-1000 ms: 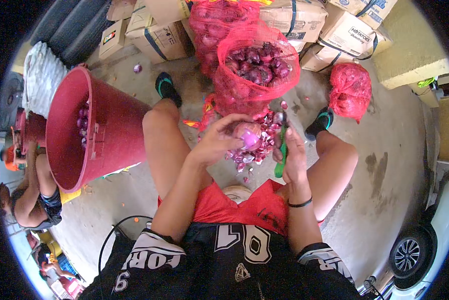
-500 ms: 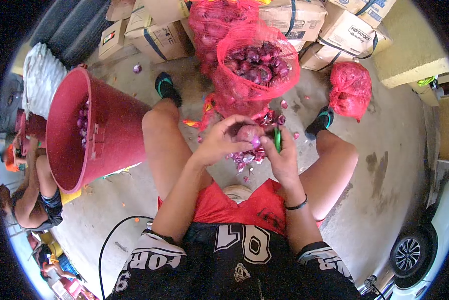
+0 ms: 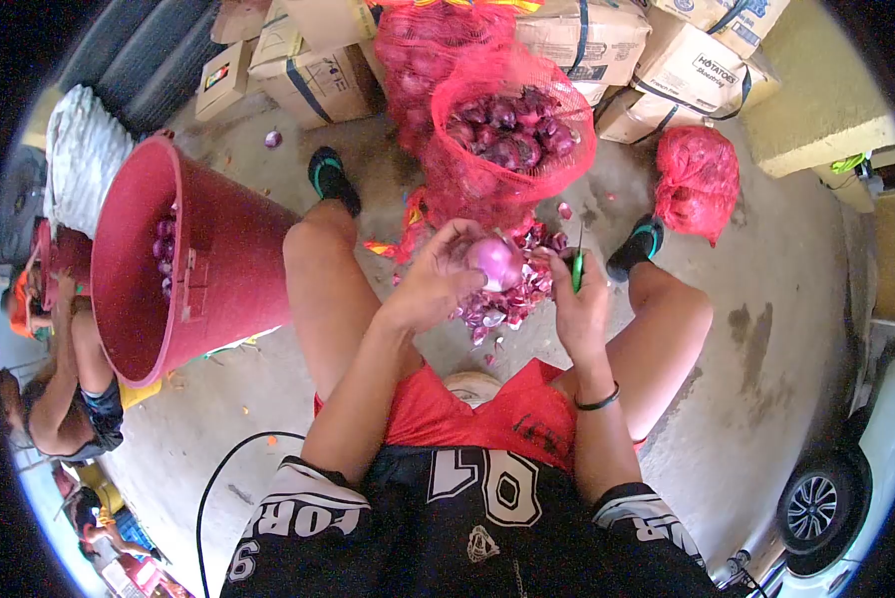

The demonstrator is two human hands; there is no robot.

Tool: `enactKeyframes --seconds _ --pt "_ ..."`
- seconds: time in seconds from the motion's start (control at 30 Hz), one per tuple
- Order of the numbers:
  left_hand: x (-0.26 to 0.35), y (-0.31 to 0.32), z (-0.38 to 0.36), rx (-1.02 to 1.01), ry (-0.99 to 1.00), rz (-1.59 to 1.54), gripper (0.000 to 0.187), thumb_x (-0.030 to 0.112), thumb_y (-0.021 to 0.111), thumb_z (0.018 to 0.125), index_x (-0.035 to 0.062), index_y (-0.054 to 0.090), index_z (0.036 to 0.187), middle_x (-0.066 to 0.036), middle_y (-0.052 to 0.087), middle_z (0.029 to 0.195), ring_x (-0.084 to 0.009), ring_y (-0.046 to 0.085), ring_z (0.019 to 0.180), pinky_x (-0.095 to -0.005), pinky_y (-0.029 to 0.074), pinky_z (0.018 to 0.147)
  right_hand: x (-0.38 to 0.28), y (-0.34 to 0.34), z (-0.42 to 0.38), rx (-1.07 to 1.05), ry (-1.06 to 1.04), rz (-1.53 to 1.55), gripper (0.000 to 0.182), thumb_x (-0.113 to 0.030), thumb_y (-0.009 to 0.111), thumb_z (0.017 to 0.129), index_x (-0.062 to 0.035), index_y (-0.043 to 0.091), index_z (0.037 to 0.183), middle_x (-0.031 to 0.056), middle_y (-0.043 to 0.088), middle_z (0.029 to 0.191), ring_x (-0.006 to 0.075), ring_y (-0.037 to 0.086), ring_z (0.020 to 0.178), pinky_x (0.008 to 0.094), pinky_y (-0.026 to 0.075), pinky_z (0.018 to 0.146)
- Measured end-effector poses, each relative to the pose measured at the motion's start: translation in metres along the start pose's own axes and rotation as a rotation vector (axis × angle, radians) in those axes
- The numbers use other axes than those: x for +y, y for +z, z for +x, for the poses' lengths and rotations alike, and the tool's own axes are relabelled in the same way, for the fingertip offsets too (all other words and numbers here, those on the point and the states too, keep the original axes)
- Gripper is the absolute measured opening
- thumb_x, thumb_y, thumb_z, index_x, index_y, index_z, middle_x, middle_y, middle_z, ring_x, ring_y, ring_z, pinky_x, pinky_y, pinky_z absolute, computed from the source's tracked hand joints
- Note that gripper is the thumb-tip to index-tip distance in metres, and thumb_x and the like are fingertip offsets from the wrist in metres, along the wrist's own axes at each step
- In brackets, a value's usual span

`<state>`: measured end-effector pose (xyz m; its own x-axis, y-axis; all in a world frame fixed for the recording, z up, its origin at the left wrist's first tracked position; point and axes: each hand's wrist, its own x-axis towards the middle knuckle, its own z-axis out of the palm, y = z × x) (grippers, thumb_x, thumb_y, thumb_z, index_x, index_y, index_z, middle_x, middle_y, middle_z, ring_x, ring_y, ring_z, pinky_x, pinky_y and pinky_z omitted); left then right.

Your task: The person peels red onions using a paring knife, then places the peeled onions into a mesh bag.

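My left hand (image 3: 431, 284) is closed around a red onion (image 3: 494, 263), whose smooth, shiny purple side faces me. To the right, my right hand (image 3: 582, 311) grips a small knife (image 3: 578, 269) by its green handle, the thin blade pointing up and away. A gap separates the knife from the onion. Below both hands lies a heap of onion skins (image 3: 507, 304) on the floor between my legs. Just beyond stands an open red mesh sack (image 3: 447, 174) with dark red onions (image 3: 512, 135) inside.
A large red tub (image 3: 233, 249) lies tilted at left, peeled onions (image 3: 164, 249) inside. Another person (image 3: 64, 369) sits behind it. Cardboard boxes (image 3: 692, 65) line the back, a tied red mesh bag (image 3: 699, 181) stands at right, and a car wheel (image 3: 814, 505) shows lower right.
My right hand has moved right with the knife, away from the onion. The onion has turned in my left hand, and more of its shiny purple surface shows now.
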<state>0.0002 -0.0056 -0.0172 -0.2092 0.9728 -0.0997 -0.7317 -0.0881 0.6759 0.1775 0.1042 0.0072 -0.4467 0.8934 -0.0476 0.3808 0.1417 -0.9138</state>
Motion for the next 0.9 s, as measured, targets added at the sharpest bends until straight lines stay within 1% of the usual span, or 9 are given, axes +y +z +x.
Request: enactKeyframes --seconds 0.03,0.07,0.17,0.2,0.33,0.43,0.63,0.8,0.9 --pt "-0.002 -0.001 0.001 0.042 0.009 -0.028 0.053 -0.005 0.067 0.079 0.0060 0.044 0.125 -0.009 0.056 0.123 -0.0239 0.058 0.113 -0.0409 0.050 0.096 -0.002 0.002 -0.004 -0.006 -0.002 -0.052 0.020 -0.015 0.059 0.093 0.0016 0.056 0.104 0.0104 0.062 0.080 0.0190 0.057 0.071 0.0330 0.047 0.066" --pt "-0.004 -0.002 0.002 0.085 0.019 -0.056 0.051 -0.005 0.066 0.080 0.0073 0.043 0.125 -0.010 0.056 0.122 -0.0242 0.058 0.112 -0.0418 0.050 0.096 -0.006 0.002 -0.009 -0.044 -0.029 -0.110 0.033 -0.017 0.057 0.094 0.0035 0.053 0.120 0.0176 0.064 0.094 0.0277 0.063 0.083 0.0357 0.049 0.076" --pt "-0.002 0.006 0.003 0.201 0.054 -0.075 0.049 -0.004 0.068 0.080 0.0088 0.045 0.121 -0.007 0.059 0.113 -0.0204 0.060 0.104 -0.0363 0.052 0.085 -0.006 0.013 -0.017 -0.058 -0.480 -0.126 0.045 -0.018 0.053 0.095 0.0046 0.045 0.133 0.0235 0.061 0.109 0.0339 0.062 0.098 0.0362 0.048 0.087" --pt "-0.002 0.009 0.004 0.235 0.065 -0.073 0.048 -0.004 0.070 0.079 0.0088 0.046 0.119 -0.006 0.060 0.109 -0.0183 0.061 0.100 -0.0331 0.053 0.080 -0.007 0.017 -0.021 -0.135 -0.473 -0.111 0.050 -0.017 0.050 0.096 0.0044 0.038 0.139 0.0269 0.056 0.121 0.0378 0.059 0.108 0.0381 0.046 0.093" --pt "-0.008 0.014 0.003 0.319 0.079 -0.096 0.044 -0.004 0.069 0.080 0.0101 0.047 0.115 -0.003 0.060 0.105 -0.0159 0.061 0.096 -0.0310 0.053 0.079 -0.025 0.025 -0.031 -0.235 -0.296 -0.049 0.053 -0.017 0.050 0.096 0.0039 0.034 0.142 0.0300 0.054 0.124 0.0389 0.057 0.113 0.0402 0.045 0.095" --pt "-0.011 0.016 0.004 0.355 0.078 -0.100 0.042 -0.005 0.069 0.080 0.0097 0.047 0.113 -0.002 0.059 0.103 -0.0148 0.060 0.093 -0.0295 0.052 0.081 -0.026 0.026 -0.029 -0.228 -0.309 -0.035 0.054 -0.016 0.051 0.096 0.0040 0.033 0.143 0.0300 0.054 0.124 0.0390 0.057 0.113 0.0394 0.045 0.095" --pt "-0.011 0.018 0.004 0.341 0.096 -0.081 0.044 -0.006 0.070 0.078 0.0091 0.047 0.112 -0.002 0.056 0.101 -0.0138 0.058 0.093 -0.0287 0.051 0.082 -0.020 0.029 -0.024 -0.152 -0.468 -0.070 0.047 -0.013 0.052 0.096 0.0000 0.042 0.140 0.0235 0.062 0.107 0.0341 0.062 0.093 0.0373 0.048 0.085" --pt "-0.010 0.015 0.005 0.328 0.085 -0.064 0.047 -0.007 0.071 0.076 0.0085 0.047 0.113 -0.002 0.055 0.100 -0.0134 0.057 0.095 -0.0291 0.051 0.084 -0.014 0.029 -0.018 -0.081 -0.507 -0.020 0.042 -0.013 0.051 0.097 -0.0009 0.047 0.137 0.0118 0.059 0.084 0.0199 0.055 0.072 0.0304 0.047 0.068" --pt "-0.010 0.014 0.006 0.275 0.110 -0.090 0.049 -0.008 0.071 0.076 0.0082 0.047 0.115 -0.001 0.055 0.101 -0.0144 0.057 0.098 -0.0305 0.050 0.086 -0.013 0.020 -0.020 -0.138 -0.185 0.285 0.041 -0.015 0.049 0.099 -0.0012 0.047 0.138 0.0019 0.053 0.076 0.0094 0.048 0.064 0.0243 0.041 0.057"
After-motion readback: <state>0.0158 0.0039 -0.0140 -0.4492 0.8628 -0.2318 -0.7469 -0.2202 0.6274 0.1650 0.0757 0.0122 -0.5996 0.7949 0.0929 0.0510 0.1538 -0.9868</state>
